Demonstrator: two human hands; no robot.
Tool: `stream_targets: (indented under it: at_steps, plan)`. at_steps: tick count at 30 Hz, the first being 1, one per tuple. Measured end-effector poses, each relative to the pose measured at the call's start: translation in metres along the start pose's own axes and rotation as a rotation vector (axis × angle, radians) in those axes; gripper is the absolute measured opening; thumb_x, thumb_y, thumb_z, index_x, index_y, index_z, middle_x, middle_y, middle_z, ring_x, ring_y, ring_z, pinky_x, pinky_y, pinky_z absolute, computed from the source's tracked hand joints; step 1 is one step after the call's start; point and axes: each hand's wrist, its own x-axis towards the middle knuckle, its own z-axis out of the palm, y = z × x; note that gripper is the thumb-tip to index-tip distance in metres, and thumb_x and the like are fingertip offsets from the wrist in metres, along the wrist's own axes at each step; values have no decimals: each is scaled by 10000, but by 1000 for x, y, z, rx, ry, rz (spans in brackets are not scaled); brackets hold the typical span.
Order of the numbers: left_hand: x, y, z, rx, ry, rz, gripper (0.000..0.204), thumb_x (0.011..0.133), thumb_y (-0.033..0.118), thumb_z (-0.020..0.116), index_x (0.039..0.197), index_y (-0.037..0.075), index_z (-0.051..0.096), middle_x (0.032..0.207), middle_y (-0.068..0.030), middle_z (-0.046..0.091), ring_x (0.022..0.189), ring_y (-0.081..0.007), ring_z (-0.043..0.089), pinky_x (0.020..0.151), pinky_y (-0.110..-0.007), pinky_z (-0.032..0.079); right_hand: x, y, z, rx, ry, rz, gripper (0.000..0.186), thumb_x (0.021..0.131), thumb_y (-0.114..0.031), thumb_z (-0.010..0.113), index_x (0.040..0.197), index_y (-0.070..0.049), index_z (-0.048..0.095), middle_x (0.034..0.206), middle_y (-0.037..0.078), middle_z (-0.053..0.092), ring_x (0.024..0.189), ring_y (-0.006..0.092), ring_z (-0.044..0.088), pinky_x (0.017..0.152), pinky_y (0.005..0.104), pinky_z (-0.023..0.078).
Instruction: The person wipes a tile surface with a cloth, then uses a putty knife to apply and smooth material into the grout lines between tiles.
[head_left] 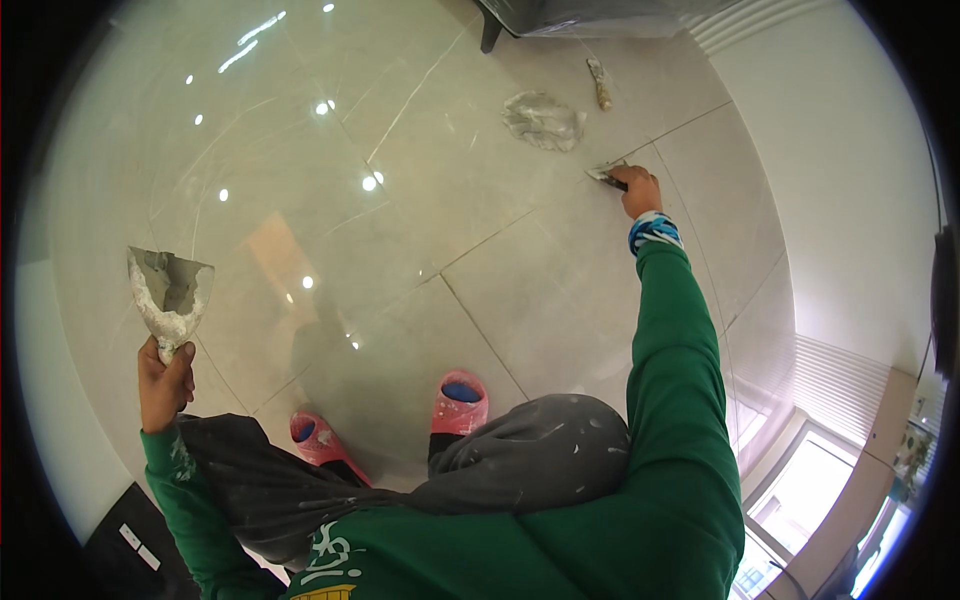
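Tiled floor (pixel 560 300) appears mid-scraping at a joint (pixel 488 241), left hand (pixel 167 385) gripping a paste-caked broad knife (pixel 168 310), right hand (pixel 638 190) closed on a scraper (pixel 604 174), next stroke seemingly needing steady pressure.

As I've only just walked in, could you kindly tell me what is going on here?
The person's left hand holds a wide scraper by its handle, blade upward and coated with pale paste. The right hand is stretched out, gripping a small flat-bladed tool at a tile joint; whether the blade touches the floor is unclear. Beyond it lie a crumpled translucent sheet and a smeared stick-like object.
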Motion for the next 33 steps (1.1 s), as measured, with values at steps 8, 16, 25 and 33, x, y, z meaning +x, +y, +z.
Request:
stream_targets:
  at_steps: [8,16,25,33]
  plan:
    - [18,8,16,6,-49,16,240,954,196,711,1045,15,584,637,22,548,443,-59,494,375,-218,386,7,8,-9,25,84,-18,491,798,118,562,1133,-158,791,1195,106,746,1221,299,625,1073,443,434]
    - [26,5,15,50,-53,-20,226,949,188,710,1031,18,587,613,16,550,441,-62,494,378,-221,387,-13,-1,-2,-12,-29,50,503,754,139,549,1122,-112,783,1224,88,738,1233,310,616,1077,433,442]
    - [28,7,19,32,-49,4,223,950,190,709,1012,15,585,615,14,546,442,-63,493,383,-224,390,-22,-22,6,45,-14,-59,513,774,108,570,1181,-135,769,1314,52,704,1313,302,557,1124,441,413]
    - [28,10,22,21,-56,18,215,949,184,701,1009,10,589,599,15,541,436,-61,484,389,-226,393,-25,-37,10,112,79,-203,489,775,108,570,1151,-128,775,1295,52,712,1304,293,568,1080,441,430]
